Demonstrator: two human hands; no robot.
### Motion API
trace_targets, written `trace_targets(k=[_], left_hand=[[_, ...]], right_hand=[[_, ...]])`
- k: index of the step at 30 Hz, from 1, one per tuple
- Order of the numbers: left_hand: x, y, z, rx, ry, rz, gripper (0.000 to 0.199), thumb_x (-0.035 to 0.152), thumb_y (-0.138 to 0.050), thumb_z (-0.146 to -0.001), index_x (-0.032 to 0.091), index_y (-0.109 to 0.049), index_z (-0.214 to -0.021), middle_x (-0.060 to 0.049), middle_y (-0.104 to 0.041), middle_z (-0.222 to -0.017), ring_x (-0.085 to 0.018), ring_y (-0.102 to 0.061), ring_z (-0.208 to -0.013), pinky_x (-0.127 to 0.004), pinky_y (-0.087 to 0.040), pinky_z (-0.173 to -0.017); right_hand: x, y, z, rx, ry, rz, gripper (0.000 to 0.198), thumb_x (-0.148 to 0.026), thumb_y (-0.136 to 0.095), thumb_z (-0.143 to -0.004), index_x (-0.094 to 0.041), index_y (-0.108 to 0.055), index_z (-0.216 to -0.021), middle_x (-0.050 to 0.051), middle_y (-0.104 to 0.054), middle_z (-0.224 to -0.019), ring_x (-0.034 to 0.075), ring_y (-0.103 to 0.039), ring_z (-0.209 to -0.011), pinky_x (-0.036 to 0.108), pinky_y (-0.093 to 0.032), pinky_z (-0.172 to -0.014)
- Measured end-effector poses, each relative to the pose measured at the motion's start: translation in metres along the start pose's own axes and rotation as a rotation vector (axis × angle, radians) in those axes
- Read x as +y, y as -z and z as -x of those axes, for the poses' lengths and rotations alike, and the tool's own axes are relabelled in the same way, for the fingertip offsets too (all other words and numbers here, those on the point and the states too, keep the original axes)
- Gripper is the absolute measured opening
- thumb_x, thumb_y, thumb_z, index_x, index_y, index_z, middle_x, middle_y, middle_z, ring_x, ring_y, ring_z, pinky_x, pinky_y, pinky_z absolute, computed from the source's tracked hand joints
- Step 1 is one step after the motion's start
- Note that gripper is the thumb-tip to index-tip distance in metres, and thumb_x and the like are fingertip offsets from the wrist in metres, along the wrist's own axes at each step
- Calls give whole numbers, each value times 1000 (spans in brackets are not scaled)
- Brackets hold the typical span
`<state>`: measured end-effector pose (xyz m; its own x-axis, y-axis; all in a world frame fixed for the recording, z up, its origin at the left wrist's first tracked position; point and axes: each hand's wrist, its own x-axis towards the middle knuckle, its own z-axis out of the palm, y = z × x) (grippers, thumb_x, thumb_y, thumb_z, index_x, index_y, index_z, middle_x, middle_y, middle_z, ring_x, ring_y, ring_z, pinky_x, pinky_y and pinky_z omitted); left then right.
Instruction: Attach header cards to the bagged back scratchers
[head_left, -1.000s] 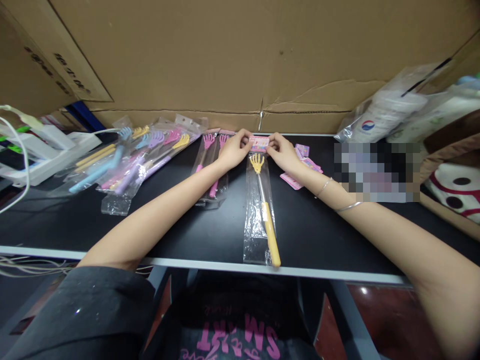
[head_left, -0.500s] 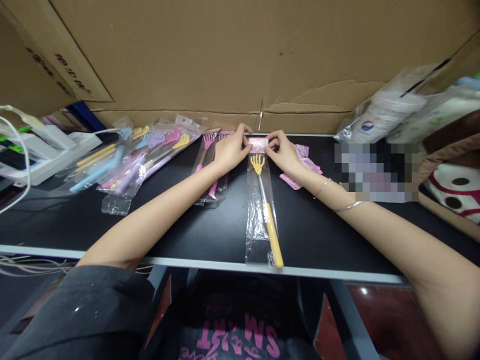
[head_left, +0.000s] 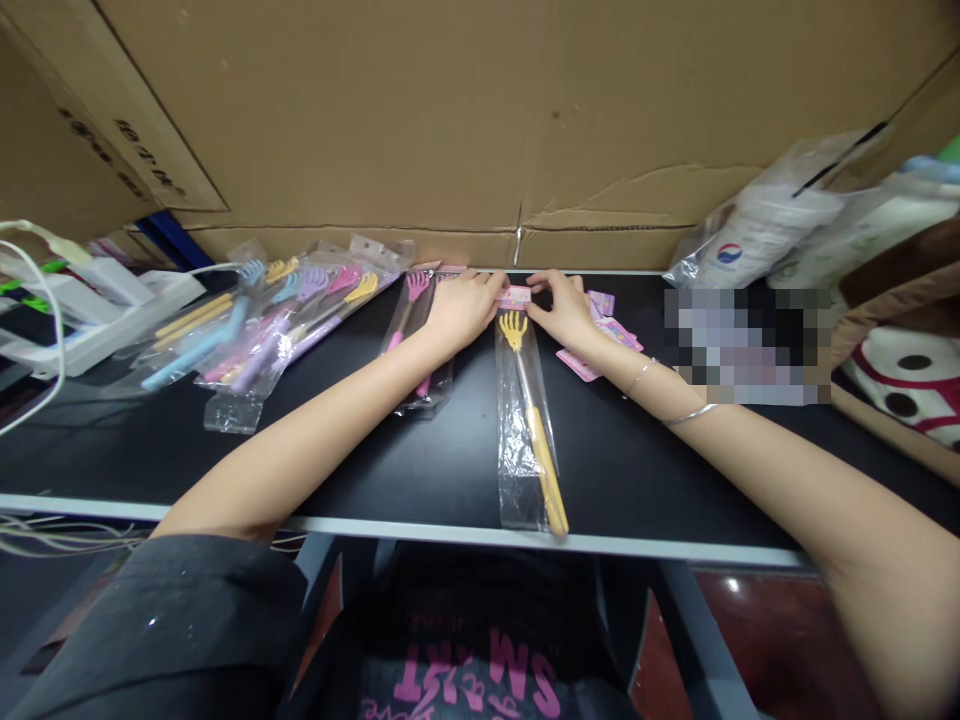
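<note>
A yellow back scratcher [head_left: 535, 420] lies in a clear plastic bag [head_left: 517, 490], its claw end away from me and its handle at the table's front edge. At the bag's far end is a small pink printed card [head_left: 515, 295]. My left hand [head_left: 466, 306] is closed at the card's left edge, fingertips pressed on it. On the right edge, my right hand [head_left: 568, 314] has its thumb and forefinger curved around the card; their exact contact is hard to see. Beside my right hand lie several loose pink and purple cards [head_left: 581, 362].
Bagged pink scratchers [head_left: 417, 286] lie partly under my left forearm. More bagged scratchers [head_left: 292, 320] in several colours are piled at left, near a white power strip [head_left: 112, 315]. A bagged cup [head_left: 765, 235] stands at right. Cardboard [head_left: 450, 120] walls the table's back.
My left fingers have flattened down over the card's left side. The bag's near end has shifted slightly to the right. My right fingers have loosened a little.
</note>
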<state>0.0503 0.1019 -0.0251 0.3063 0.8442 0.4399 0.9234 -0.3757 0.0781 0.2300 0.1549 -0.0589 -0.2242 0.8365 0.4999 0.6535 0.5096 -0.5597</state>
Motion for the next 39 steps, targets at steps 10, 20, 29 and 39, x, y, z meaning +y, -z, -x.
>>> trace_targets(k=[10, 20, 29, 39], left_hand=[[9, 27, -1, -29, -99, -152, 25, 28, -51, -92, 14, -69, -103, -14, -71, -99, -27, -62, -101, -34, -43, -82], [54, 74, 37, -28, -654, -86, 25, 23, -44, -95, 20, -69, -99, -4, -70, -91, -15, -63, -89, -24, -43, -72], [43, 57, 72, -32, -891, -155, 20, 22, -45, -98, 23, -65, -98, -2, -67, -85, -13, -58, -79, -27, -36, -63], [39, 48, 79, -50, -819, -114, 24, 19, -44, -99, 24, -64, -110, -2, -68, -99, -13, -58, -82, -26, -38, -65]], right_hand=[[-10, 2, 3, -74, 8, 99, 11, -25, -57, -84, -23, -64, -92, 10, -65, -110, 33, -47, -109, 50, -37, -93], [-20, 12, 8, -110, 34, 97, 19, -18, -47, -87, -18, -65, -93, 11, -69, -107, 29, -51, -106, 43, -39, -92], [-26, 12, 9, -102, 40, 114, 21, -16, -46, -87, -21, -65, -93, 6, -72, -102, 27, -55, -104, 43, -39, -92], [-24, 12, 9, -106, 80, 130, 21, -14, -47, -86, -21, -65, -90, 6, -72, -101, 27, -55, -101, 41, -39, -89]])
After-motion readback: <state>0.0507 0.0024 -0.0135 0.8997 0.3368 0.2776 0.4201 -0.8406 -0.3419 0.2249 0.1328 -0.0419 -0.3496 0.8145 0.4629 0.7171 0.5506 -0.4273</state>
